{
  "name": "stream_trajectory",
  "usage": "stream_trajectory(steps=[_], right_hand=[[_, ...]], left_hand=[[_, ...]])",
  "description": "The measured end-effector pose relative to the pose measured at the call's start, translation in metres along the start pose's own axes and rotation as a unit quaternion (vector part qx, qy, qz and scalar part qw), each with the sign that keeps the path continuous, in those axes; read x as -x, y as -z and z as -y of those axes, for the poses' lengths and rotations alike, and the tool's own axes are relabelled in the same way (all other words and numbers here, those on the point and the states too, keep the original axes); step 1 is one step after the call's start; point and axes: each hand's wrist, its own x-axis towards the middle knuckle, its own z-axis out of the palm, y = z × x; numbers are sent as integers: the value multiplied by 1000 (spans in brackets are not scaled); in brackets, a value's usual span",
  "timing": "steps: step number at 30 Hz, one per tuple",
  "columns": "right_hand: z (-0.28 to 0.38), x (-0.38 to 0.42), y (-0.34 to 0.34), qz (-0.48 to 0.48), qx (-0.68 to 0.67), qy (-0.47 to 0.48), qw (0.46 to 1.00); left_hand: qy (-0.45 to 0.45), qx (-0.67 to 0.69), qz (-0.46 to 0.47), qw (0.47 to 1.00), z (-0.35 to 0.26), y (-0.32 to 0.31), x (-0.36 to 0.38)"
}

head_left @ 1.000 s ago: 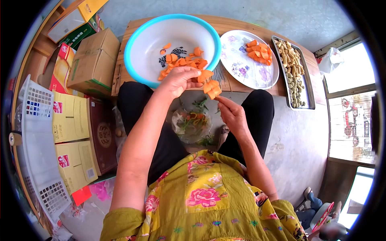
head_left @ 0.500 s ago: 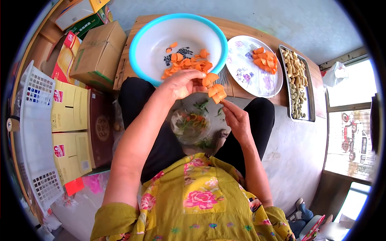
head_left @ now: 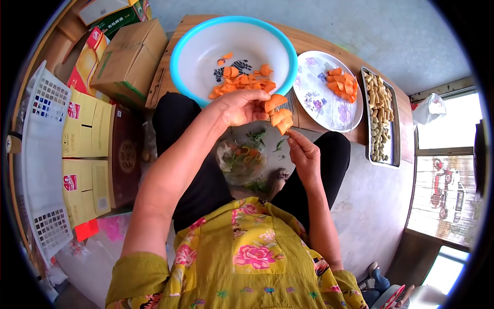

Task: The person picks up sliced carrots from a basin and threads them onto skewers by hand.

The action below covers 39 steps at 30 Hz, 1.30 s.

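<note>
Left hand [head_left: 244,108], mine: thumb and fingers closed on carrot slices [head_left: 281,119]. Right hand [head_left: 304,152], mine: fingertips pinched on a thin skewer [head_left: 286,133] (mostly hidden) just below those slices. Beyond my left grip: blue-rimmed basin [head_left: 203,54], more slices inside. Beyond my right: floral plate [head_left: 313,112].

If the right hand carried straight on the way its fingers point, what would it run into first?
Most likely the cluster of orange slices, just ahead of the right hand, though depth is hard to judge from this single view.
</note>
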Motion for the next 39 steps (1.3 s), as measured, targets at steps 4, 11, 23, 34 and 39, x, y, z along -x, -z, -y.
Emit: stream_trajectory(steps=[4,11,23,34,39], right_hand=[[5,0,-5,-38,86,29,995],[10,1,-12,-64,164,75,981],[16,-3,-18,12,-59,-47,997],[13,-5,-35,-23,-44,-43,998],[25,-8,-37,-12,-113,-85,990]], left_hand=[[7,-27,5,1000,-1,4,0],[0,-28,24,999,0,5,1],[-17,-14,34,999,-2,4,2],[-34,31,30,998,-1,0,2],[-35,18,36,999,0,2,3]])
